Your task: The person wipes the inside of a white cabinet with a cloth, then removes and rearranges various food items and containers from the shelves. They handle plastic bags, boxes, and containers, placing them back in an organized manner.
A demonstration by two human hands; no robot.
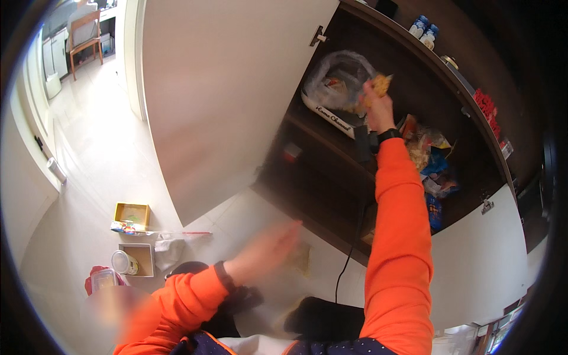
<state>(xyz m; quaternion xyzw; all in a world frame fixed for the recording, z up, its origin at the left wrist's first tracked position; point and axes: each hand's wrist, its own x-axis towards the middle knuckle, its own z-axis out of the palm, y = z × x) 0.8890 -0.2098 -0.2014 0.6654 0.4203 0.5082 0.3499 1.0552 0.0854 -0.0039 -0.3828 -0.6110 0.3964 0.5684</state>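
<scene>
Inside the cabinet my right hand grips a small yellow snack packet, at the right edge of a white basket lined with a clear plastic bag. Some packets show in the bag. Several snack bags lie on the shelf to the right of my wrist. My left hand, blurred, is above the floor before the cabinet's lower edge, with its fingers extended and nothing visible in it. A yellowish flat thing, too blurred to name, is just beyond it.
The cabinet door stands open on the left; another door is at lower right. A black cable hangs from the cabinet. On the floor at left are a yellow box, an open box with a canister, and a cloth.
</scene>
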